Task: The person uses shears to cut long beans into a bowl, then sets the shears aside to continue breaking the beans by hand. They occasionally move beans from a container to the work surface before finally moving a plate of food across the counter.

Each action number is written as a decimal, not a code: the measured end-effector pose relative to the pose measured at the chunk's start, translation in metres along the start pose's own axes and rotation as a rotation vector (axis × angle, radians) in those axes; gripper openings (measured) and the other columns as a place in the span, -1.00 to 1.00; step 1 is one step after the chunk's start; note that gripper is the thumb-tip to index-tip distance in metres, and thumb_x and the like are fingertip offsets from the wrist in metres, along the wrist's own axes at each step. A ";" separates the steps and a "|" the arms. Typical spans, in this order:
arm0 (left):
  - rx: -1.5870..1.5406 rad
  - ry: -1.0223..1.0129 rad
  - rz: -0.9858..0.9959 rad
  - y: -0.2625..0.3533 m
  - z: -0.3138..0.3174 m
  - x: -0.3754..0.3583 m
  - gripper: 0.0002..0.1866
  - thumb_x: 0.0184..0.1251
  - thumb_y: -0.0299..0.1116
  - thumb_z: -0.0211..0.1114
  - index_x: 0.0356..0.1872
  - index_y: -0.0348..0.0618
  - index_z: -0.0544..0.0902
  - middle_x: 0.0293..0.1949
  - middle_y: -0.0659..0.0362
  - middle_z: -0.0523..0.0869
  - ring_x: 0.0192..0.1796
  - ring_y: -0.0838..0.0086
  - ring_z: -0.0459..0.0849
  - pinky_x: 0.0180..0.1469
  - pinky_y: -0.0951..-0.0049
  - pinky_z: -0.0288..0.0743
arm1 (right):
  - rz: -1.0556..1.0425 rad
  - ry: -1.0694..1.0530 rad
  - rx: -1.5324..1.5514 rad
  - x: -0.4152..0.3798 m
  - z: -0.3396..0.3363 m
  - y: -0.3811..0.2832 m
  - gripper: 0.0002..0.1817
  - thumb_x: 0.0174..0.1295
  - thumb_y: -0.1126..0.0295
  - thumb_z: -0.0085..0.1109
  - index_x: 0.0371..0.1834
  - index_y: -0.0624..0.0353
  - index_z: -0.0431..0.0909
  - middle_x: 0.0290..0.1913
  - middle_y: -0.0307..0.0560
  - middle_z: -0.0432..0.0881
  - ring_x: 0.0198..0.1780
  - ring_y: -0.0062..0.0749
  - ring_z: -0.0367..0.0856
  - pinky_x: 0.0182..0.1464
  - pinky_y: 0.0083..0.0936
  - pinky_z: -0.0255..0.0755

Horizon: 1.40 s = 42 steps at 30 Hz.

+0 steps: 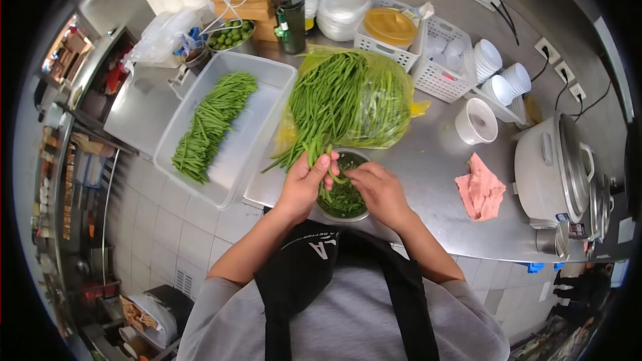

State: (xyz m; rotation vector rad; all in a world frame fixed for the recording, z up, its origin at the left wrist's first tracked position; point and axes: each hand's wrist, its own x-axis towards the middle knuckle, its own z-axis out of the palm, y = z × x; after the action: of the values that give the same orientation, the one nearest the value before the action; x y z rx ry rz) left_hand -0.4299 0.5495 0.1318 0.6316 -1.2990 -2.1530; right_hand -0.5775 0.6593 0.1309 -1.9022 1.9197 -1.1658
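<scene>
My left hand [302, 186] is closed around a small bunch of green beans [311, 150]. Close beside it, my right hand [381, 192] pinches near the end of a bean that sticks out of the bunch; its fingertips are partly hidden. Below both hands is a round metal bowl [342, 219] with small green bean trimmings [346, 202] in it. Just beyond the bowl, a large heap of long green beans [329, 87] lies on and in a yellow plastic bag [405, 110]. To the left, a clear plastic tub [273, 70] holds a neat row of green beans [215, 124].
On the steel counter [421, 180] to the right lie a pink cloth [480, 188], a white tub [476, 122] and a big lidded pot [545, 167]. White baskets [441, 80], a dark tumbler [289, 23] and a bowl of green limes [232, 37] stand along the back.
</scene>
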 end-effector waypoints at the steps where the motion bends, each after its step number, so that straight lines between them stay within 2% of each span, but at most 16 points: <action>1: 0.007 -0.001 0.000 -0.001 0.000 -0.001 -0.74 0.43 -0.17 0.04 -0.10 -0.15 0.49 -0.36 0.26 0.52 -0.36 0.61 0.43 -0.29 0.58 0.35 | 0.004 -0.006 -0.028 -0.001 0.002 0.001 -0.84 0.14 0.51 0.15 -0.20 0.16 0.56 -0.27 -0.08 0.54 -0.26 -0.15 0.54 -0.21 -0.34 0.43; 4: 0.054 -0.005 0.010 -0.004 0.001 -0.006 -0.75 0.44 -0.20 0.03 -0.10 -0.17 0.48 -0.34 0.24 0.54 -0.35 0.61 0.45 -0.29 0.59 0.36 | 0.071 -0.012 0.041 -0.003 0.009 -0.002 -0.89 0.15 0.54 0.12 -0.25 0.17 0.52 -0.35 -0.05 0.48 -0.33 -0.18 0.52 -0.29 -0.36 0.42; 7: 0.156 -0.056 0.092 -0.006 -0.001 -0.008 -0.76 0.46 -0.22 0.00 -0.12 -0.17 0.46 -0.32 0.23 0.56 -0.32 0.61 0.46 -0.26 0.59 0.37 | 0.194 0.015 0.255 -0.011 0.019 0.006 -0.89 0.19 0.58 0.06 -0.23 0.20 0.51 -0.37 -0.12 0.49 -0.38 -0.41 0.51 -0.39 -0.50 0.38; 8: 0.206 -0.107 0.141 -0.005 -0.001 -0.010 -0.79 0.47 -0.25 -0.02 -0.12 -0.18 0.43 -0.30 0.22 0.56 -0.25 0.59 0.50 -0.16 0.57 0.39 | 0.517 0.015 0.620 -0.016 0.027 0.010 -0.93 0.26 0.51 0.00 -0.27 0.21 0.49 -0.40 -0.18 0.46 -0.50 -0.52 0.46 -0.47 -0.58 0.36; 11: 0.385 -0.164 0.234 -0.010 0.001 -0.016 -0.81 0.46 -0.29 -0.02 -0.10 -0.21 0.41 -0.28 0.20 0.56 -0.18 0.55 0.52 -0.04 0.53 0.38 | 0.883 0.099 1.136 -0.008 0.024 0.008 -0.90 0.30 0.45 -0.03 -0.26 0.21 0.48 -0.41 -0.22 0.47 -0.55 -0.60 0.40 -0.52 -0.64 0.32; 12: 0.334 -0.211 0.143 -0.001 0.002 -0.019 -0.80 0.46 -0.31 -0.01 -0.08 -0.23 0.38 -0.27 0.18 0.54 -0.12 0.52 0.53 0.05 0.49 0.36 | 0.900 0.173 1.131 -0.008 0.028 0.011 -0.90 0.30 0.43 -0.05 -0.25 0.20 0.46 -0.41 -0.20 0.48 -0.56 -0.60 0.38 -0.54 -0.64 0.31; 15: 0.174 -0.166 0.234 0.009 -0.001 -0.020 -0.81 0.46 -0.31 -0.02 -0.09 -0.23 0.37 -0.29 0.18 0.53 -0.13 0.51 0.54 0.05 0.44 0.39 | 0.970 0.228 1.281 -0.007 0.024 0.019 -0.91 0.31 0.43 -0.06 -0.27 0.18 0.45 -0.40 -0.19 0.50 -0.57 -0.62 0.37 -0.55 -0.64 0.30; 19: 0.039 0.317 0.220 0.047 -0.030 -0.003 -0.76 0.48 -0.25 -0.06 -0.08 -0.21 0.39 -0.35 0.17 0.56 -0.20 0.42 0.61 -0.07 0.38 0.48 | 0.862 0.178 1.062 -0.008 0.021 0.018 -0.92 0.31 0.44 -0.05 -0.28 0.18 0.44 -0.39 -0.17 0.52 -0.58 -0.64 0.36 -0.54 -0.64 0.33; 20: -0.141 0.414 0.195 0.062 -0.044 0.003 -0.74 0.48 -0.23 -0.08 -0.06 -0.21 0.39 -0.38 0.16 0.56 -0.24 0.39 0.62 -0.10 0.39 0.49 | 0.856 0.171 1.014 -0.009 0.022 0.019 -0.92 0.31 0.44 -0.04 -0.28 0.19 0.44 -0.38 -0.17 0.52 -0.58 -0.67 0.36 -0.54 -0.66 0.34; 25: -0.683 0.743 0.171 0.080 -0.191 0.035 -0.82 0.50 -0.34 -0.13 -0.14 -0.23 0.37 -0.44 0.15 0.49 -0.31 0.41 0.53 -0.21 0.31 0.48 | 0.827 0.160 0.968 -0.012 0.023 0.018 -0.93 0.30 0.44 -0.01 -0.29 0.19 0.43 -0.39 -0.19 0.52 -0.58 -0.68 0.35 -0.55 -0.68 0.33; 28: -0.641 0.991 0.056 0.080 -0.246 0.027 -0.87 0.47 -0.40 -0.13 -0.22 -0.22 0.35 -0.42 0.13 0.47 -0.34 0.39 0.50 -0.25 0.26 0.48 | 0.813 0.154 0.960 -0.013 0.021 0.019 -0.93 0.30 0.43 0.01 -0.29 0.18 0.43 -0.39 -0.19 0.52 -0.58 -0.69 0.34 -0.54 -0.69 0.33; 32: -0.539 0.836 -0.086 0.050 -0.259 0.007 -0.93 0.41 -0.51 -0.12 -0.23 -0.24 0.36 -0.39 0.11 0.46 -0.40 0.36 0.48 -0.28 0.24 0.48 | 0.796 0.145 0.966 -0.014 0.023 0.025 -0.93 0.31 0.42 0.03 -0.29 0.17 0.43 -0.38 -0.18 0.52 -0.58 -0.69 0.34 -0.54 -0.69 0.33; 35: -0.520 0.949 -0.167 0.016 -0.234 0.006 -0.87 0.38 -0.51 -0.09 -0.12 -0.29 0.37 -0.23 0.01 0.50 -0.22 0.25 0.54 -0.12 0.09 0.47 | 0.800 0.139 0.960 -0.011 0.024 0.021 -0.93 0.31 0.42 0.03 -0.29 0.17 0.43 -0.37 -0.17 0.53 -0.58 -0.69 0.35 -0.53 -0.70 0.32; 38: -0.524 1.077 -0.460 0.011 -0.202 0.003 -0.74 0.35 -0.49 -0.05 0.02 -0.35 0.34 0.03 -0.11 0.43 0.02 0.07 0.48 0.08 -0.06 0.36 | 0.776 0.137 0.966 -0.008 0.023 0.018 -0.93 0.30 0.42 0.04 -0.29 0.17 0.43 -0.37 -0.17 0.54 -0.58 -0.69 0.35 -0.53 -0.70 0.32; 41: -0.738 1.070 -0.291 0.026 -0.176 -0.007 -0.73 0.38 -0.44 -0.07 0.02 -0.35 0.31 0.02 -0.04 0.42 0.03 0.14 0.46 0.12 0.02 0.32 | 0.766 0.145 0.980 -0.008 0.021 0.016 -0.93 0.30 0.42 0.04 -0.29 0.16 0.44 -0.37 -0.16 0.55 -0.58 -0.68 0.35 -0.53 -0.70 0.31; 42: -0.705 1.082 -0.267 0.019 -0.189 -0.008 -0.70 0.37 -0.44 -0.05 0.07 -0.34 0.31 0.09 -0.04 0.42 0.17 0.16 0.37 0.25 0.02 0.17 | 0.769 0.153 0.979 -0.008 0.020 0.017 -0.93 0.30 0.42 0.04 -0.29 0.16 0.44 -0.37 -0.16 0.55 -0.58 -0.68 0.35 -0.53 -0.70 0.31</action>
State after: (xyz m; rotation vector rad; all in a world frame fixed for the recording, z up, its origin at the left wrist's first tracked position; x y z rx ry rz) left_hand -0.2999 0.4255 0.0693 1.3898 0.1146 -1.7566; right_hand -0.5762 0.6569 0.1038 -0.5240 1.4297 -1.5363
